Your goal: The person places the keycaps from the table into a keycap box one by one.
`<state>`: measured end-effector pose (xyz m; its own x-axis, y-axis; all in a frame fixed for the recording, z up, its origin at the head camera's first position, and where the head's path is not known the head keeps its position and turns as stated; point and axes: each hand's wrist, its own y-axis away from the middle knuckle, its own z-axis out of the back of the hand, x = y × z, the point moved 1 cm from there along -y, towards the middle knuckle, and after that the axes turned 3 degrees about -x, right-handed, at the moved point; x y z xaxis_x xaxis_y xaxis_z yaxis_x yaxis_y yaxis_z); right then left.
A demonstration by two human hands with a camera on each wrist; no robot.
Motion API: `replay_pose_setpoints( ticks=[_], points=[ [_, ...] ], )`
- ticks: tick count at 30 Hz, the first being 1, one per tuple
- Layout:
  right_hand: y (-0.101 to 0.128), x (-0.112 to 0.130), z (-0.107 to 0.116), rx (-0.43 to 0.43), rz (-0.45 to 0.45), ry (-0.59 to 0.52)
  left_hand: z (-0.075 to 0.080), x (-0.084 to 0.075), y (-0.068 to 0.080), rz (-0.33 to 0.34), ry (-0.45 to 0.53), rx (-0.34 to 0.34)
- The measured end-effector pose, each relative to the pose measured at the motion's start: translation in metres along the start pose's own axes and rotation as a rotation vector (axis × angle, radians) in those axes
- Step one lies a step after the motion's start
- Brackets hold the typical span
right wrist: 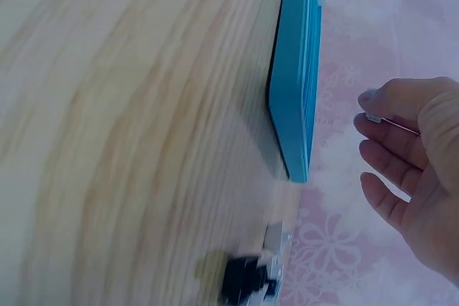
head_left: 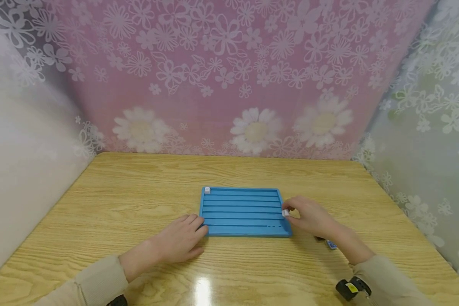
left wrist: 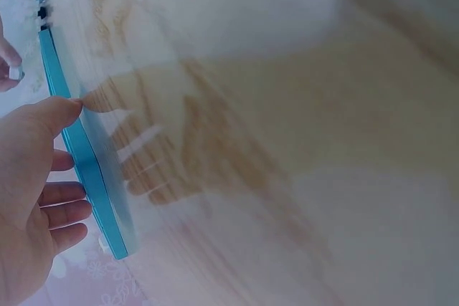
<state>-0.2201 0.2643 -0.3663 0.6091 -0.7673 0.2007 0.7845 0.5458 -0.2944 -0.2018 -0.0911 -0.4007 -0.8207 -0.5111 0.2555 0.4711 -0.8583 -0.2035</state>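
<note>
A blue grooved tray (head_left: 245, 211) lies flat on the wooden table. My right hand (head_left: 288, 212) is at the tray's right edge and pinches a small white piece (head_left: 285, 213) between thumb and fingertips; the right wrist view shows that white piece (right wrist: 373, 117) just off the tray (right wrist: 297, 69). Another small white piece (head_left: 207, 191) sits in the tray's far left corner. My left hand (head_left: 193, 229) rests on the table with relaxed fingers at the tray's near left corner. In the left wrist view its thumb (left wrist: 61, 109) touches the tray's edge (left wrist: 86, 155).
Small loose pieces (head_left: 330, 244), dark, blue and white, lie on the table (head_left: 137, 191) under my right wrist, also seen as loose pieces (right wrist: 254, 274) in the right wrist view. Flowered pink and white screens close off the table's back and both sides.
</note>
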Motion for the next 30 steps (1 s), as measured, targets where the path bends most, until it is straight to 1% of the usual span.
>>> replay_pose_setpoints(
  ticks=[4, 8, 12, 16, 22, 30],
  points=[
    [-0.006, 0.004, -0.003, -0.011, 0.014, -0.038, -0.001, -0.001, 0.0, -0.001, -0.001, -0.001],
    [-0.01, 0.007, -0.007, -0.012, 0.055, -0.051, 0.0, -0.001, 0.0, -0.001, 0.004, 0.004],
    [-0.015, 0.009, -0.006, -0.004, 0.088, -0.064, 0.0, -0.001, 0.0, -0.01, 0.011, -0.019],
    [-0.02, 0.012, -0.006, 0.001, 0.113, -0.051, 0.0, 0.001, 0.0, -0.018, 0.004, -0.035],
    [-0.027, 0.017, -0.008, 0.043, 0.103, -0.068, 0.001, 0.002, -0.001, -0.016, -0.012, -0.018],
    [-0.043, 0.028, -0.016, 0.081, 0.107, -0.092, 0.0, 0.0, -0.001, -0.005, 0.002, -0.001]
  ],
)
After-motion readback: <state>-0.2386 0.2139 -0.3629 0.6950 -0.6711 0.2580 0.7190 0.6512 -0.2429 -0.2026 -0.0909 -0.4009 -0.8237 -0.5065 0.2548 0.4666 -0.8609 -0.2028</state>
